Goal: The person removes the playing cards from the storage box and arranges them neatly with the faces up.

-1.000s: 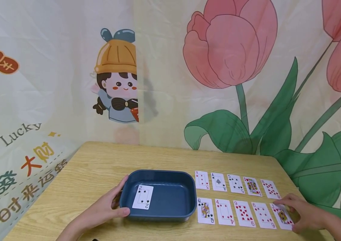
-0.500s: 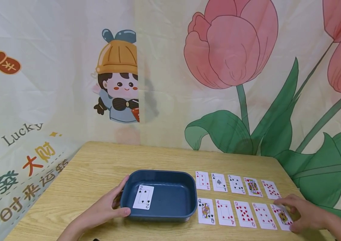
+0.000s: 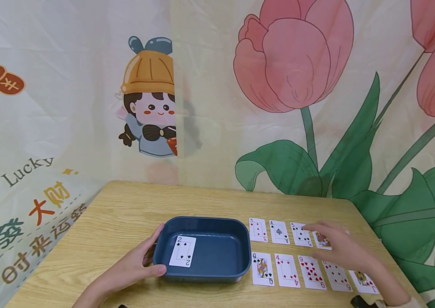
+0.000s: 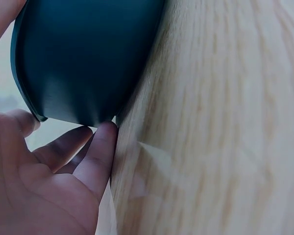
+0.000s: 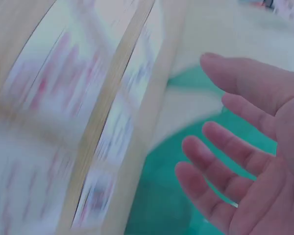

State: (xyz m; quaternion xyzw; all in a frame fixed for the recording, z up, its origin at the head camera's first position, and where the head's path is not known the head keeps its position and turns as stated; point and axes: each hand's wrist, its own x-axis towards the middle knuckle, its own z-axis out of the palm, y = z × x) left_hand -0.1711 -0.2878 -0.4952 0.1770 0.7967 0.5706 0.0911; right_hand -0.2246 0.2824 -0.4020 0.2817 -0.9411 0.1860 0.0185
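My left hand [image 3: 136, 259] holds the left end of a dark blue rectangular tray [image 3: 227, 278], thumb at the near side. In the left wrist view its bent fingers touch the tray wall [image 4: 88, 58]. Flat inside the tray lies a two of spades [image 3: 183, 251]. Loosely spread, my right hand [image 3: 338, 246] hovers over the right part of two card rows. Its fingertips are nearest the five of spades [image 3: 300, 233] and partly cover a face card [image 3: 324, 243]; the far row's right-end card is hidden. The right wrist view shows nothing between the fingers [image 5: 198, 183].
Right of the tray, the far row includes a three of diamonds [image 3: 257, 230] and an ace of spades [image 3: 279, 232]. The near row has a queen [image 3: 262, 269], a four [image 3: 287, 270], a nine of hearts [image 3: 311, 273], a six and a jack [image 3: 364, 282]. A printed cloth [image 3: 210, 171] hangs behind the table.
My right hand has left the jack at the near row's right end and moved left and away from me, over the far row. The left hand and tray stay put.
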